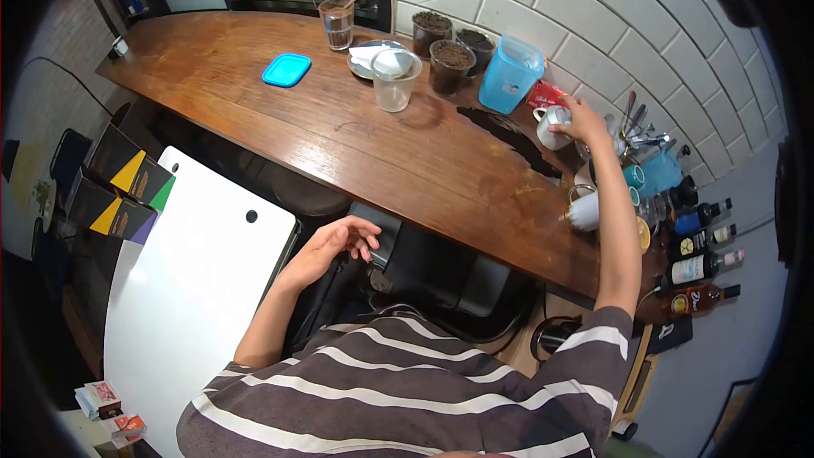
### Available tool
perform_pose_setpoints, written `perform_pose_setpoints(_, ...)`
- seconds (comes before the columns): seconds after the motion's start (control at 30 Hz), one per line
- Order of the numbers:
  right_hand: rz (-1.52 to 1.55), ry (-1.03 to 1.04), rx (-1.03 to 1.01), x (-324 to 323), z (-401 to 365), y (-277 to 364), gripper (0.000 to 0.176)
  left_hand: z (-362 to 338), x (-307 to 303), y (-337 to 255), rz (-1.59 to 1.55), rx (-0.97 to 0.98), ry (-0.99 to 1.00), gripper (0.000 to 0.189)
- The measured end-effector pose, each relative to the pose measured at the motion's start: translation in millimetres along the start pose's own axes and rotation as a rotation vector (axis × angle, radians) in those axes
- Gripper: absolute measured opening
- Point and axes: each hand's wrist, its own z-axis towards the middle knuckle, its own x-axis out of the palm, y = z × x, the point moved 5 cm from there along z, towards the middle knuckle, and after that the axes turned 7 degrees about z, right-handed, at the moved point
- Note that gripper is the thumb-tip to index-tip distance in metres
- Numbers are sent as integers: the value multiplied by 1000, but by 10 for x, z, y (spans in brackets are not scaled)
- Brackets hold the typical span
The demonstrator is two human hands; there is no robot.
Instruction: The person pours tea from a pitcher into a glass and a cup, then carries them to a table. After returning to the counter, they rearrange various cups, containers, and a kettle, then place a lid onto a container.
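My right hand (pixel 587 124) reaches to the back right of the wooden counter, with fingers and thumb closed around a small silvery-white cup (pixel 553 132). Just behind that cup is a red packet (pixel 549 95), partly covered by my fingers. A blue translucent pitcher (pixel 511 76) stands to the left of it. My left hand (pixel 337 248) hovers in front of the counter's near edge, fingers loosely apart and holding nothing.
On the wooden counter (pixel 280 131) are a clear plastic cup (pixel 394 89), a blue lid (pixel 287 70), several cups of dark granules (pixel 450 68) and a glass with a spoon (pixel 337 27). Bottles (pixel 691 269) and a metal pitcher (pixel 585 212) crowd the right. A white table (pixel 199 280) stands left.
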Motion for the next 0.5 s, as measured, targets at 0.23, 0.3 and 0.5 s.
perform_pose_setpoints(0.23, 199, -378, -317, -610, -1178, 991, 17, -163, -386, -71, 97, 17, -226, 35)
perform_pose_setpoints(0.3, 341, -393, -351, -608, -1620, 1288, 14, -134, -576, -108, 138, 34, -288, 21)
perform_pose_setpoints(0.5, 722, -213, -203, 239, -2224, 1973, 23, 264, -1670, -384, 814, 126, -582, 20)
